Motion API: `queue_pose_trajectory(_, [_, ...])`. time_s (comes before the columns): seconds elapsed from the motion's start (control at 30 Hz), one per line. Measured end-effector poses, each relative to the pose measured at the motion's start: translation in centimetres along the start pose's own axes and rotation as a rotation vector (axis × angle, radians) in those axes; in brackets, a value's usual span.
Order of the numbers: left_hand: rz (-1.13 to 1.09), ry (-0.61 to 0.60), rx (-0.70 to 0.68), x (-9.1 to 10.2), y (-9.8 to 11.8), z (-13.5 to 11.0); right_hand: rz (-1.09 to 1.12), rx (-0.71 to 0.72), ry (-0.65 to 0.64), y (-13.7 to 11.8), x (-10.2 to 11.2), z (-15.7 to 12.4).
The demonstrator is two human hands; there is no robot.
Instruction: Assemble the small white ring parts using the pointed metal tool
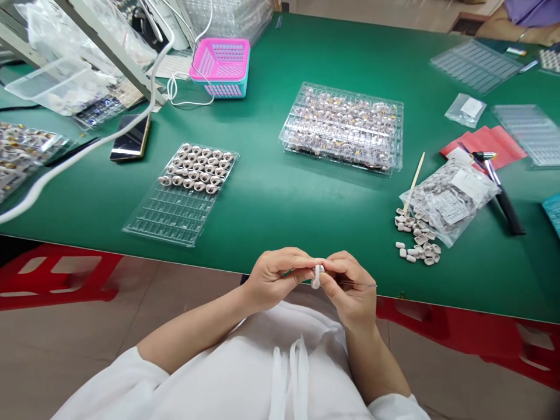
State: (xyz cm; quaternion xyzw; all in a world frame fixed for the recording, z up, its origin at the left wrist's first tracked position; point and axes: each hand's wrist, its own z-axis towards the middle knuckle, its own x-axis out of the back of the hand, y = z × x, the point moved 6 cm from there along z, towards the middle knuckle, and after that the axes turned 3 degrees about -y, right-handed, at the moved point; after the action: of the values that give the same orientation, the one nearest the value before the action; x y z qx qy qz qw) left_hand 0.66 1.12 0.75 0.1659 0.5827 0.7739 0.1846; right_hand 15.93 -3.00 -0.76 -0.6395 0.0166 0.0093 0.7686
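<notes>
My left hand (pixel 272 279) and my right hand (pixel 353 291) meet in front of my body at the table's near edge. Between their fingertips is a small pale earbud piece (pixel 316 277), pinched from both sides. A thin metal tool, perhaps tweezers (pixel 361 284), sticks out to the right from under my right fingers; its other end is hidden. To the right lie loose beige shells (pixel 422 238) beside a clear bag (pixel 457 195) of similar parts. Ahead on the left, a clear tray (pixel 168 217) carries rows of beige pieces (pixel 196 167) in its far half.
Stacked clear trays (pixel 343 128) of parts stand mid-table. Further left are a pink and teal basket (pixel 221 67), a phone (pixel 131 137) and a white cable (pixel 94 144). A wooden stick (pixel 414 181) and a black-handled tool (pixel 505 204) lie right. Another person's arm (pixel 503 30) rests at far right.
</notes>
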Motion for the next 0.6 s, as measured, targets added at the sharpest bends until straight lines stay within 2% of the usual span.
queue_pose_trajectory(0.13, [-0.072,0.025,0.095,0.2,-0.1,0.1,-0.032,0.0,0.007,0.1,0.0,0.3])
queue_pose_trajectory(0.3, [-0.35,-0.036,0.484,-0.1,-1.6,0.1,-0.149,0.038,-0.039,0.0,0.2,0.5])
queue_pose_trajectory(0.37, [-0.451,-0.047,0.593,-0.2,-2.1,0.1,-0.243,0.049,-0.064,-0.4,0.2,0.6])
queue_pose_trajectory(0.47, [-0.569,-0.068,0.688,-0.4,-2.6,0.2,-0.381,0.056,-0.111,-1.2,0.1,0.9])
queue_pose_trajectory(0.6, [-0.623,-0.139,0.779,-0.9,-2.6,0.4,-0.453,0.159,-0.209,-2.6,-0.2,1.3])
